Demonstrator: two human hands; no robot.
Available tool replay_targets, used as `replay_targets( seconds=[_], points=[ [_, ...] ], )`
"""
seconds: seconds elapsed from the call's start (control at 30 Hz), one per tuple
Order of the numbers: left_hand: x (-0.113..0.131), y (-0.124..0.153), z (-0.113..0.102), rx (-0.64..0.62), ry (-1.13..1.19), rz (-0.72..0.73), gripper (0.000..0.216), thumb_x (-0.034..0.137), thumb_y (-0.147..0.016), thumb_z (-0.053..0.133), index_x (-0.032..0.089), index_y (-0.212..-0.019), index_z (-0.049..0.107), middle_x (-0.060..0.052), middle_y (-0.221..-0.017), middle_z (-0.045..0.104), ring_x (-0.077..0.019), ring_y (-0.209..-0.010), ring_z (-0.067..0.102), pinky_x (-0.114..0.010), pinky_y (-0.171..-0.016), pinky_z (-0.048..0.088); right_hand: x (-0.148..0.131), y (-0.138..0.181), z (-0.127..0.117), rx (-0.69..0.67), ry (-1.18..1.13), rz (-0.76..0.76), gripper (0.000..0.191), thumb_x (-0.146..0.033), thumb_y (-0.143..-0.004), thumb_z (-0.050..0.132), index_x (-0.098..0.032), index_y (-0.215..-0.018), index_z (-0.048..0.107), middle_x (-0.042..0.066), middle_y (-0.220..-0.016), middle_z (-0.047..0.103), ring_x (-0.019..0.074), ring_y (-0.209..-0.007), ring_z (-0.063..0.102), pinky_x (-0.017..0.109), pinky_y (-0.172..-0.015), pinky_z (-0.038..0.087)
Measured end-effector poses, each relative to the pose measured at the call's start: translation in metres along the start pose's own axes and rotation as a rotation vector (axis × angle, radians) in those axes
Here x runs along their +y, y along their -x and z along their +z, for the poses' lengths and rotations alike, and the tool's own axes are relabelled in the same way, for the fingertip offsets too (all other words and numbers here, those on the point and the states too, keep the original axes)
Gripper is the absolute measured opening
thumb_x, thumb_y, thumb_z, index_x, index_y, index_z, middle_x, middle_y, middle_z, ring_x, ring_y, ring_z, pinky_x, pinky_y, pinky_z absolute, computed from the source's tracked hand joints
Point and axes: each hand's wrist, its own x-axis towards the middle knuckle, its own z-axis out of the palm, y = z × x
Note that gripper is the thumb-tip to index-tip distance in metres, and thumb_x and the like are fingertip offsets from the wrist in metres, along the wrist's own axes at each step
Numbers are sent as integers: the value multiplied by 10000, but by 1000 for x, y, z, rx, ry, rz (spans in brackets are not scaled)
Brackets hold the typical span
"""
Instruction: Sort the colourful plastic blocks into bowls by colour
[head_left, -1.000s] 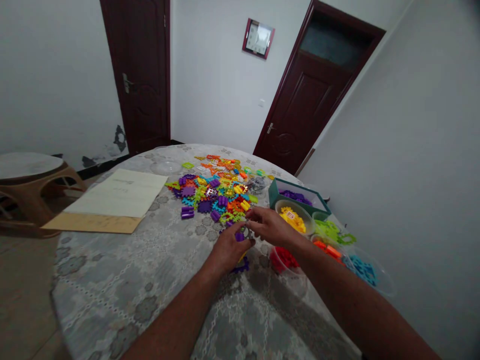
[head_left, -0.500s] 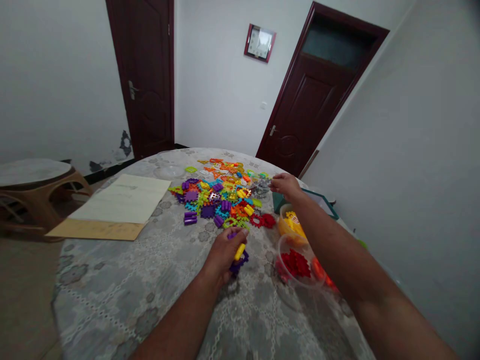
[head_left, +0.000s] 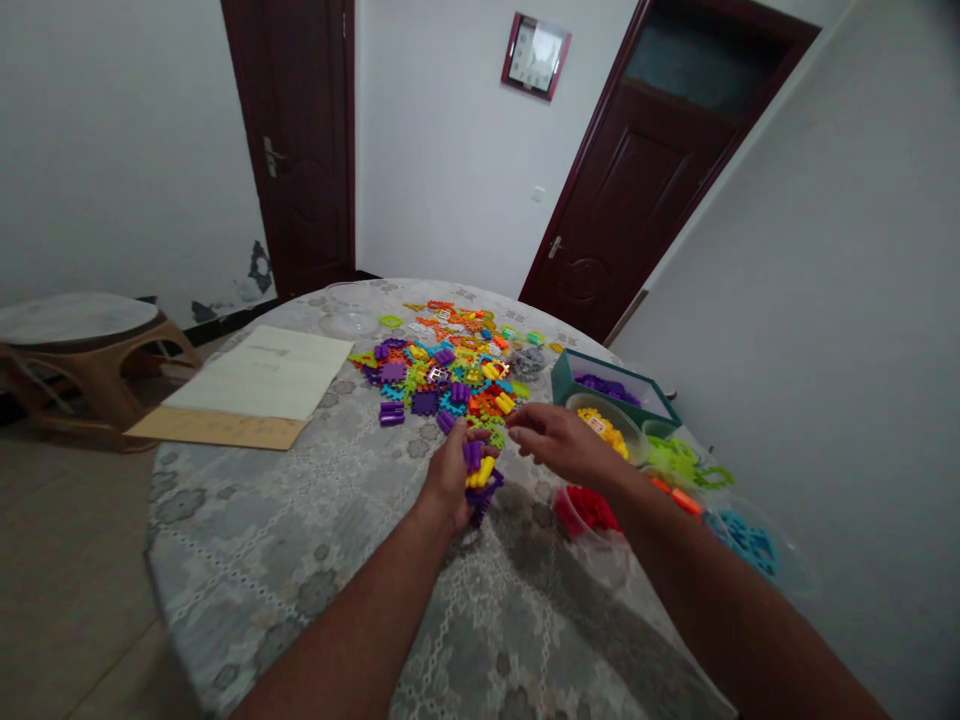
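Note:
My left hand (head_left: 452, 478) is closed around several plastic building pieces. Among them show purple connectors (head_left: 472, 456), a yellow piece (head_left: 480, 474) and a dark purple toothed plate (head_left: 484, 497). My right hand (head_left: 559, 440) hovers just right of it, fingers a little apart and pointing left, with nothing visible in them. Ahead of both hands lies a heap of mixed building pieces (head_left: 450, 375) in purple, yellow, orange, green and blue. Two purple connectors (head_left: 391, 413) lie at the heap's near left edge.
On the right stand a teal box (head_left: 566, 375) with purple pieces, a tub of yellow pieces (head_left: 604, 430), a tub of red pieces (head_left: 586, 510), green pieces (head_left: 679, 460) and blue pieces (head_left: 746, 540). Paper sheets (head_left: 259, 375) lie left on the patterned tablecloth (head_left: 360, 530).
My right hand has come back from beside the teal box, toward my left hand. The left hand keeps hold of its pieces. The view has shifted slightly, showing more tubs on the right.

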Motion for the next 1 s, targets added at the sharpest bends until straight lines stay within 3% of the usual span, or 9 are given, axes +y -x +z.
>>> replay_targets(
  seconds=[0.07, 0.17, 0.3, 0.43, 0.53, 0.63, 0.73, 0.83, 1.0],
  points=[
    [-5, -2, -1, -20, 16, 47, 481, 621, -885, 645, 148, -962, 680, -47, -743, 702, -159, -585, 643, -255, -542, 484, -15, 22, 17, -27, 116, -94, 193, -310, -982, 645, -202, -1105, 747, 48, -943, 773, 166, -790, 697, 261, -681, 501],
    [-11, -5, -1, -27, 6, 99, 455, 593, -821, 703, 157, -953, 686, -36, -761, 700, -177, -645, 674, -277, -605, 513, -24, 39, 38, -5, 182, -109, 249, -274, -966, 670, -205, -1195, 738, 67, -1000, 773, 197, -863, 706, 294, -758, 507],
    [-12, -5, 1, -5, -54, 163, 428, 543, -773, 728, 153, -947, 703, -20, -737, 688, -174, -640, 659, -281, -620, 506, -17, 40, 54, 64, 224, -93, 341, -225, -922, 700, -200, -1262, 711, 94, -1098, 743, 224, -951, 689, 330, -847, 513],
    [-7, -3, 4, 6, -64, 182, 362, 453, -748, 748, 148, -939, 714, -17, -776, 707, -162, -682, 670, -258, -633, 513, -9, 39, 57, 110, 311, -130, 306, -247, -934, 686, -176, -1231, 677, 109, -1127, 716, 241, -1022, 664, 350, -885, 508],
    [-4, 0, 6, -26, -58, 131, 334, 419, -752, 749, 153, -950, 707, -6, -764, 690, -138, -619, 641, -223, -536, 468, -11, 42, 57, 164, 433, -122, 297, -295, -969, 643, -145, -1224, 634, 136, -1134, 696, 259, -1019, 652, 368, -867, 513],
    [-4, 2, 6, -69, -90, 85, 303, 380, -742, 751, 163, -945, 695, 17, -693, 637, -108, -493, 537, -196, -401, 320, -11, 46, 59, 172, 507, -99, 232, -272, -1011, 549, -140, -1187, 625, 142, -1096, 687, 258, -975, 651, 369, -828, 516],
    [-7, 3, 5, -117, -170, 170, 260, 294, -686, 775, 150, -891, 705, -10, -746, 673, -129, -597, 607, -200, -473, 413, -5, 50, 64, 181, 471, -118, 260, -279, -1012, 555, -158, -1239, 592, 139, -1136, 680, 264, -1013, 646, 379, -847, 525],
    [-9, 3, 4, -170, -236, 252, 238, 280, -689, 774, 150, -881, 721, -31, -827, 712, -165, -758, 676, -219, -637, 512, 2, 52, 67, 211, 394, -137, 450, -303, -987, 627, -172, -1400, 506, 148, -1259, 661, 276, -1113, 633, 406, -917, 530],
    [-7, 7, 4, -147, -311, 204, 267, 320, -739, 735, 183, -968, 718, 0, -743, 667, -127, -552, 581, -196, -413, 353, -3, 56, 60, 203, 244, -104, 364, -224, -938, 676, -197, -1292, 600, 105, -1207, 690, 236, -1046, 654, 390, -937, 527]
  ],
)
